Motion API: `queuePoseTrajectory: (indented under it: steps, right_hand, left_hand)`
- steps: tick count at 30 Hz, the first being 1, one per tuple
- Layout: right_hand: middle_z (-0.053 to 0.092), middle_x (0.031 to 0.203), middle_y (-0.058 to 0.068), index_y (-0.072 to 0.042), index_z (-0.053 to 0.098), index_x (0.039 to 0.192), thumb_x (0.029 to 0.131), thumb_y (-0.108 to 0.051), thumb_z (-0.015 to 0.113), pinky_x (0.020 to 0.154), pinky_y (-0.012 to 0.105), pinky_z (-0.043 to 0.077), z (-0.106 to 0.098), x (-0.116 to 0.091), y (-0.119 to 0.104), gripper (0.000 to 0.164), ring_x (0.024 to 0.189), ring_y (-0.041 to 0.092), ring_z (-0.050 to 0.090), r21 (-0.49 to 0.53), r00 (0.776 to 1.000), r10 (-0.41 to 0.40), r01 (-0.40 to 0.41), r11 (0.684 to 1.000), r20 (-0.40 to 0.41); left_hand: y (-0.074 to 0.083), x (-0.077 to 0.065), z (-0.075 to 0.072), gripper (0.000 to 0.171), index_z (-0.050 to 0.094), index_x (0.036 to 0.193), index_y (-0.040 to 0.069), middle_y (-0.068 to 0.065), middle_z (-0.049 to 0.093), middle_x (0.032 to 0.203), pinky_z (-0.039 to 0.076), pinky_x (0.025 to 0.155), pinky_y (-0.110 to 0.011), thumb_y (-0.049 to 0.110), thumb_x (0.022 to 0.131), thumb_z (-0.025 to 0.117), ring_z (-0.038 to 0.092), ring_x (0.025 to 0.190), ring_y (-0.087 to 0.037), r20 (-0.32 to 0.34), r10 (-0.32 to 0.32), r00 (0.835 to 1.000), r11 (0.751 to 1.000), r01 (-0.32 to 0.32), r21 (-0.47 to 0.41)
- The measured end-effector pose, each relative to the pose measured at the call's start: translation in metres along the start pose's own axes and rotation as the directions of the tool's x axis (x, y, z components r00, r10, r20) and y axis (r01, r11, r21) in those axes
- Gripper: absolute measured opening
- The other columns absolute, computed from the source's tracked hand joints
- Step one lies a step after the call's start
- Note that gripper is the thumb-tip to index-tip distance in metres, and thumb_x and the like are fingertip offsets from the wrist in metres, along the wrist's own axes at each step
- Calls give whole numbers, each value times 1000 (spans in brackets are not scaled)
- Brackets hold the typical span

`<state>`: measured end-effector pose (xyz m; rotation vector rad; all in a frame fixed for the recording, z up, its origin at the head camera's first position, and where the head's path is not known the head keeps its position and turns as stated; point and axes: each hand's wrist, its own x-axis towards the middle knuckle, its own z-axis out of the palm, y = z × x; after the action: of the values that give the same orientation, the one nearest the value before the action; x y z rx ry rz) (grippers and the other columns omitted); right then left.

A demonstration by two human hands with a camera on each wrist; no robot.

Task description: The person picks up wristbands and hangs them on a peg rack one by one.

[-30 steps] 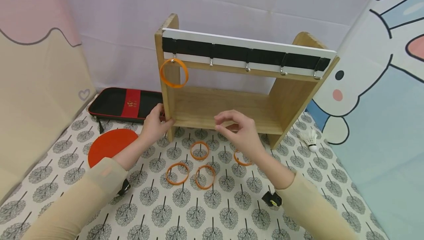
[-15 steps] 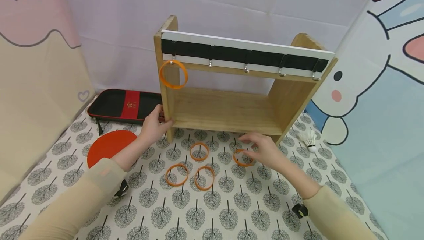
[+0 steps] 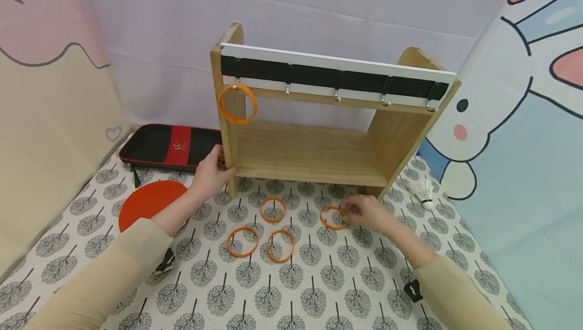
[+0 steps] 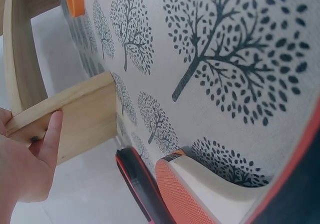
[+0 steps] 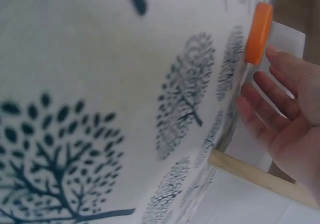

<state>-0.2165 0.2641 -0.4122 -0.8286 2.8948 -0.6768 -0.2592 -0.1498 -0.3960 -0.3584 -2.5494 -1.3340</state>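
A small wooden shelf stands on a tree-patterned cloth, with a row of metal hooks along its top rail. My left hand grips the lower part of its left side panel, thumb in front. An orange ring hangs from the leftmost hook. Low over the cloth, my right hand has its fingertips at the right edge of another orange ring. In the right wrist view its fingers are loosely bent beside that ring, not closed round it.
Three more orange rings lie on the cloth, one of them close to the shelf. Left of the shelf are a black case with a red band and a red paddle. At the right lies a shuttlecock.
My right hand has come down and to the right, from in front of the shelf board to the ring on the cloth. The left hand keeps its grip on the side panel.
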Motion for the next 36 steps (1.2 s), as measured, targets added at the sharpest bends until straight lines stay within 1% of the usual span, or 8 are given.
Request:
queuePoseTrajectory:
  steps: [2,5,11,16,22,28,33,36]
  right_hand:
    - [69,89,4,-2,66,109,81,-9,73,67,22,55,4,2,5,30,80,14,64,34,1000,0,-1,999,21]
    - [68,86,1,-2,66,107,82,-10,72,66,19,54,8,6,11,27,78,12,63,71,999,-1,-1,997,37]
    - [65,81,-4,-8,69,100,83,-11,71,64,19,53,13,10,18,17,74,7,60,92,999,4,-8,996,45]
    - [65,77,-6,-10,69,92,82,-9,71,63,19,54,15,9,17,10,71,6,59,114,1000,14,-17,993,27]
    - [66,77,-5,-11,69,89,81,-7,71,61,18,54,15,8,8,9,70,5,60,134,1000,16,-13,991,-17]
    - [68,78,-2,-10,69,87,82,-6,70,61,20,55,10,8,-7,7,70,11,63,181,998,20,-7,983,-68]
    - [69,79,-1,-10,70,86,81,-7,72,62,19,55,3,9,-18,6,70,10,64,161,991,-12,33,986,-130]
    - [68,80,-2,-11,69,86,81,-7,72,62,19,55,-2,9,-26,7,70,8,63,146,986,-35,58,988,-161]
  left_hand:
    - [0,0,0,34,46,116,5,-13,58,96,53,57,-31,17,89,63,61,79,-26,-2,2,1000,1000,-2,0]
    - [0,0,-1,34,47,115,6,-13,59,96,52,57,-30,17,88,63,61,77,-25,-5,3,1000,1000,-3,7]
    - [0,-1,-1,33,47,115,6,-13,59,95,51,56,-30,17,89,64,60,76,-24,-1,0,1000,1000,0,4]
    - [0,-1,0,33,47,115,5,-13,59,96,52,56,-30,16,89,64,60,76,-24,-1,4,1000,1000,-4,0]
    - [0,-1,-1,34,47,115,5,-13,59,95,52,57,-30,16,88,64,60,75,-24,-6,9,1000,1000,-8,7]
    - [0,-1,-2,34,47,115,5,-13,59,95,52,57,-30,16,88,64,60,75,-24,-11,9,1000,1000,-9,12]
    - [0,0,-1,34,47,116,5,-13,59,95,51,56,-31,16,88,64,59,74,-25,-3,7,1000,1000,-7,0]
    - [0,0,-1,35,46,116,5,-13,59,96,51,57,-31,17,88,64,59,75,-26,2,5,1000,1000,-5,2]
